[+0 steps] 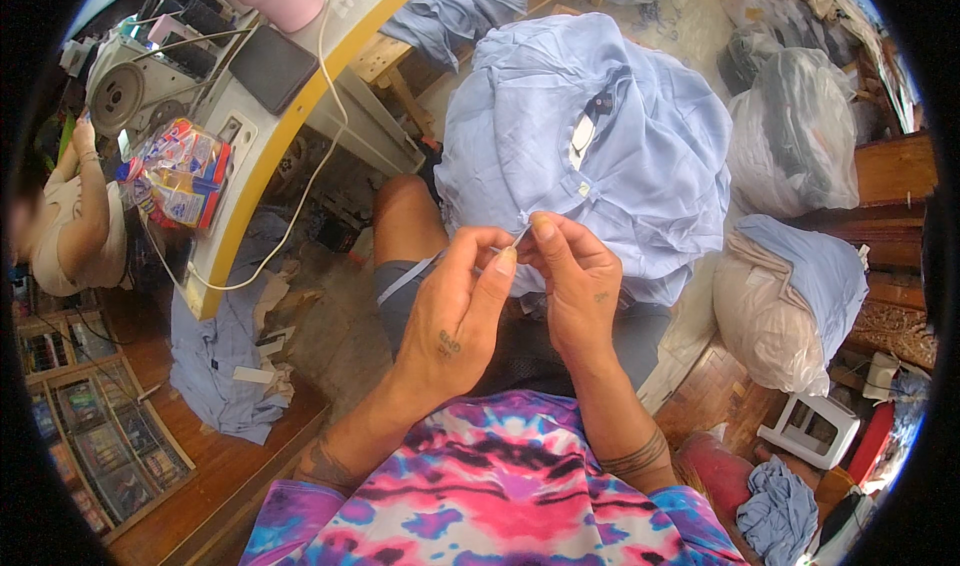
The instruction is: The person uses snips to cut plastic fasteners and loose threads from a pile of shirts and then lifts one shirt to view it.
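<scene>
A light blue garment [630, 136] lies bunched over my lap and knee, with a dark button and a small white tag near its collar. My left hand [455, 306] and my right hand [575, 281] meet at the garment's near edge. Their fingertips pinch together around something thin and pale, a thread or needle, too small to tell which. The right fingers also press on the cloth's hem. Both forearms come up from the lower edge over my tie-dye shirt [500, 496].
A sewing machine [130, 86] stands on a yellow-edged table [300, 96] at the left, with a bag of small packets [180, 176] and a dark tablet [272, 66]. Another person [75, 216] sits far left. Filled bags [790, 126] and blue cloth [225, 356] surround me.
</scene>
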Demonstrator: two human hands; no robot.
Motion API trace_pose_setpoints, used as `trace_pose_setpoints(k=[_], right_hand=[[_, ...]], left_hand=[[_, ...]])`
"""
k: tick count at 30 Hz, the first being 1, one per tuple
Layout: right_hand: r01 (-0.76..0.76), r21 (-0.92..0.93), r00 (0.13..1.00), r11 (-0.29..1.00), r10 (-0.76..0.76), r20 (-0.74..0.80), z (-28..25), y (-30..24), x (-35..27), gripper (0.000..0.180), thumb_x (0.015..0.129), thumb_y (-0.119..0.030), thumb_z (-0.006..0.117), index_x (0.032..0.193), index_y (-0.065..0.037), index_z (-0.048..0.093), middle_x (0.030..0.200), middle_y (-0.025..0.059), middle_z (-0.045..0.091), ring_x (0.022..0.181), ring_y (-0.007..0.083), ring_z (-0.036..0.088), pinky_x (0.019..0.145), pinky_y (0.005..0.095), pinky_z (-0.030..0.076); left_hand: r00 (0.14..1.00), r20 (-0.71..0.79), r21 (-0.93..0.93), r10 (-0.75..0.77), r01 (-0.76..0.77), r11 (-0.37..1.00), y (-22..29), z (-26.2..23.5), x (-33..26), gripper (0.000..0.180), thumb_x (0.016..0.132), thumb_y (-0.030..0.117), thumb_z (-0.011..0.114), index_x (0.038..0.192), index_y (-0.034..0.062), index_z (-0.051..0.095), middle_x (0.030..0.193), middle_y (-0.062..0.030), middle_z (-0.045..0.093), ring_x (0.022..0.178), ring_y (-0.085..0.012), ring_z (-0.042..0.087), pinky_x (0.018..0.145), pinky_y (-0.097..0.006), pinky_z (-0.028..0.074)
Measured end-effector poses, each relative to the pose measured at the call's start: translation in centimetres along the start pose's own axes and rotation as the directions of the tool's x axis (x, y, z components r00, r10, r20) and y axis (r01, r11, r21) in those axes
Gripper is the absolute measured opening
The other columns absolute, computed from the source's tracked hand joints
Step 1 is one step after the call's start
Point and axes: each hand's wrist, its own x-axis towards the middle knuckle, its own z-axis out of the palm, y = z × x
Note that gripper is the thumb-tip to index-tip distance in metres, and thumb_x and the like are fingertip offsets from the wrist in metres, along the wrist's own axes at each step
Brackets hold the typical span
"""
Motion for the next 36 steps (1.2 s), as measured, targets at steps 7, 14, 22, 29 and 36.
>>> trace_pose_setpoints(k=[7, 14, 22, 29, 36], right_hand=[[-0.003, -0.021, 1.000, 1.000, 0.003, -0.013, 0.5, -0.1, -0.2, 0.020, 0.101, -0.011, 0.072, 0.112, 0.005, 0.075, 0.097, 0.0099, 0.076, 0.086, 0.0135, 0.069, 0.082, 0.0279, 0.056], [0.016, -0.032, 1.000, 0.999, -0.016, 0.001, 0.5, 0.0, -0.2, 0.020, 0.100, -0.012, 0.073, 0.111, 0.005, 0.075, 0.097, 0.0098, 0.076, 0.086, 0.0136, 0.069, 0.082, 0.0276, 0.056], [0.068, -0.092, 0.998, 0.993, -0.068, -0.004, 0.8, 0.2, -0.4, 0.020, 0.101, -0.011, 0.072, 0.112, 0.006, 0.074, 0.099, 0.0103, 0.076, 0.089, 0.0141, 0.071, 0.085, 0.0284, 0.057], [0.150, -0.119, 0.988, 0.981, -0.153, -0.011, 0.9, 0.9, -0.5, 0.018, 0.100, -0.008, 0.072, 0.111, 0.006, 0.073, 0.101, 0.0118, 0.077, 0.090, 0.0154, 0.072, 0.085, 0.0289, 0.058], [0.214, -0.152, 0.977, 0.965, -0.214, 0.012, 1.2, 1.1, -0.5, 0.017, 0.100, -0.006, 0.072, 0.111, 0.006, 0.072, 0.102, 0.0124, 0.077, 0.093, 0.0155, 0.072, 0.087, 0.0287, 0.058]], left_hand=[[0.995, 0.035, -0.068, -0.091, 0.094, 0.993, -0.1, -0.4, -0.1, 0.030, 0.110, 0.028, 0.054, 0.124, 0.0016, 0.057, 0.086, 0.0040, 0.053, 0.066, -0.0013, 0.041, 0.056, -0.021, 0.034], [0.986, 0.068, -0.202, -0.155, 0.165, 0.965, -0.3, -0.5, -0.1, 0.032, 0.110, 0.031, 0.055, 0.126, 0.0027, 0.055, 0.085, 0.0040, 0.051, 0.057, 0.0019, 0.037, 0.046, -0.018, 0.027], [0.968, 0.101, -0.269, -0.228, 0.248, 0.931, 0.3, -0.9, 0.1, 0.035, 0.110, 0.033, 0.056, 0.125, 0.0018, 0.054, 0.085, 0.0015, 0.052, 0.052, 0.0011, 0.037, 0.041, -0.019, 0.030], [0.949, 0.145, -0.349, -0.280, 0.313, 0.883, 0.5, -1.3, 0.4, 0.033, 0.109, 0.033, 0.056, 0.123, 0.0023, 0.053, 0.087, 0.0003, 0.053, 0.050, 0.0005, 0.038, 0.039, -0.020, 0.035], [0.938, 0.128, -0.486, -0.322, 0.343, 0.804, 0.4, -0.9, 0.4, 0.030, 0.108, 0.030, 0.059, 0.118, 0.0015, 0.053, 0.074, 0.0038, 0.049, 0.049, 0.0002, 0.037, 0.038, -0.021, 0.029]])
